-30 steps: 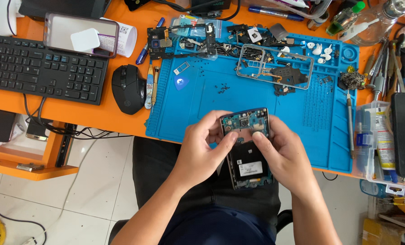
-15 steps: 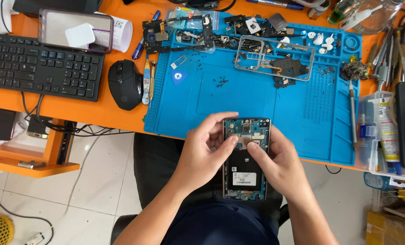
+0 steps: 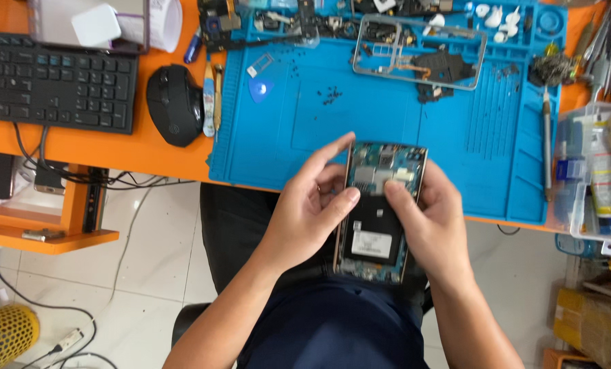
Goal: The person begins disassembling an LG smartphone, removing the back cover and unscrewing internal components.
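Over the lap, at the near edge of the blue mat [image 3: 456, 143]: opened phone [image 3: 380, 208], back cover off, circuit board and black battery exposed, held level between both hands.

Left hand [image 3: 309, 212]: curled round the phone's left side, forefinger stretched along the top left corner, thumb tip resting on the board near the battery's upper edge. Pinching the frame, not spread.

Right hand [image 3: 432, 225]: cupped under the right side, thumb pressing down on the board's middle, remaining fingers hidden beneath. Closed on the phone.

Handling notes, as judgement: best gripped by the frame edges only; thumb pressure kept light and flat on the board; no prying near the battery; phone kept over the mat rather than the lap, against dropped parts.

Nearby on the mat: loose small screws [image 3: 330, 96], blue triangular pick [image 3: 261, 89], bare metal phone frame [image 3: 421, 51]. On the orange desk [image 3: 114, 147]: black mouse [image 3: 174, 102], black keyboard [image 3: 52, 82].
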